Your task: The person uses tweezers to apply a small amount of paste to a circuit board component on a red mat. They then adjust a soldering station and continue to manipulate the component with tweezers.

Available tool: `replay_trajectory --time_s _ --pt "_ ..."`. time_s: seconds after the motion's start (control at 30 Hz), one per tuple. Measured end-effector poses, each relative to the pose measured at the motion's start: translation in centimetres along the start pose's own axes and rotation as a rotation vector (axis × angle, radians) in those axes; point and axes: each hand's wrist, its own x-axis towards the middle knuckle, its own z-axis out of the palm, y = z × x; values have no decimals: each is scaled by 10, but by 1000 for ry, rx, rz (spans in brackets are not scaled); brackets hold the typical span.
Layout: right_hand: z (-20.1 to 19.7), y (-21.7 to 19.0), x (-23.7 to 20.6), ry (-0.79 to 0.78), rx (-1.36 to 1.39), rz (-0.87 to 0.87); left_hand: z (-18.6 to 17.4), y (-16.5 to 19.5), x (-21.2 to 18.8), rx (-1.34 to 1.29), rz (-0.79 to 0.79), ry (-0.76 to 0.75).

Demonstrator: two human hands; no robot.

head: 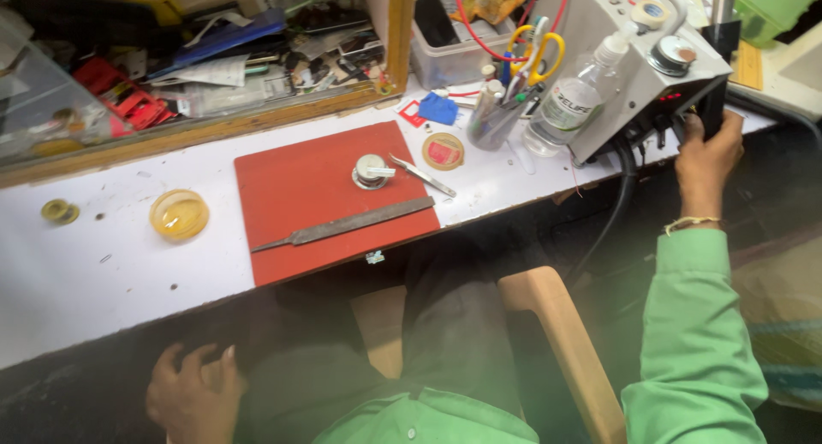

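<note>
White workbench [103,264] filled the head view, with a cluttered glass-fronted shelf along its far edge. On the bench lay a red mat [330,196], and on the mat rested a long metal file [347,224] and a small round metal part [371,171]; tweezers [425,177] lay just beside the part, half off the mat. To the left stood a shallow yellow dish [179,214].

At the far right stood a grey machine [638,54] with knobs and small red lights. The right hand [707,149] was grasping the near right corner of this machine, fingers curled around its dark front edge. The left hand [195,399] rested low at the near left, below the bench edge, fingers loosely bent and holding nothing.

I judged that the step in hand was setting or switching the machine. The next move would call for a careful touch on its controls, because a plastic bottle [572,101] and a cup of tools [495,119] stood very near.
</note>
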Motion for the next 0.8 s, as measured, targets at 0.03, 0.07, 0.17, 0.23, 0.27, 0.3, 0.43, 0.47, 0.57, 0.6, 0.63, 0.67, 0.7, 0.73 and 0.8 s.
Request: replay_trajectory --time_s 0.03,0.07,0.17,0.23,0.27,0.3,0.43,0.47,0.57,0.6,0.63,0.67,0.7,0.73,0.8 --pt "0 0 2 -15 57 41 -7 8 2 -119 3 22" --pt "-1 -1 4 -35 112 83 -14 16 3 -237 6 43" --pt "-5 -18 14 2 456 110 -33 37 6 -342 153 78" --pt "-18 -40 26 32 596 316 -45 49 6 -485 159 38" --pt "-29 -55 30 32 658 377 -52 54 6 -557 163 20" --pt "-40 -72 34 9 716 381 -59 59 5 -622 129 -5" --pt "-93 -155 15 -92 790 280 -88 78 3 -870 10 -147" --pt "-106 -178 6 -114 783 232 -95 84 5 -928 -11 -193" --pt "-142 -246 -32 -147 673 3 -122 109 15 -1185 116 -303" --pt "-152 -269 -47 -153 627 -95 -132 118 18 -1264 220 -298" --pt "-162 -291 -63 -154 575 -207 -143 129 21 -1341 324 -293" --pt "-169 -313 -79 -152 531 -321 -155 139 23 -1400 400 -320" --pt "-176 -333 -97 -157 487 -452 -166 151 23 -1459 477 -347" --pt "-182 -352 -113 -167 455 -573 -178 161 21 -1463 467 -337" --pt "-191 -384 -154 -235 438 -754 -197 178 16 -1471 442 -324"
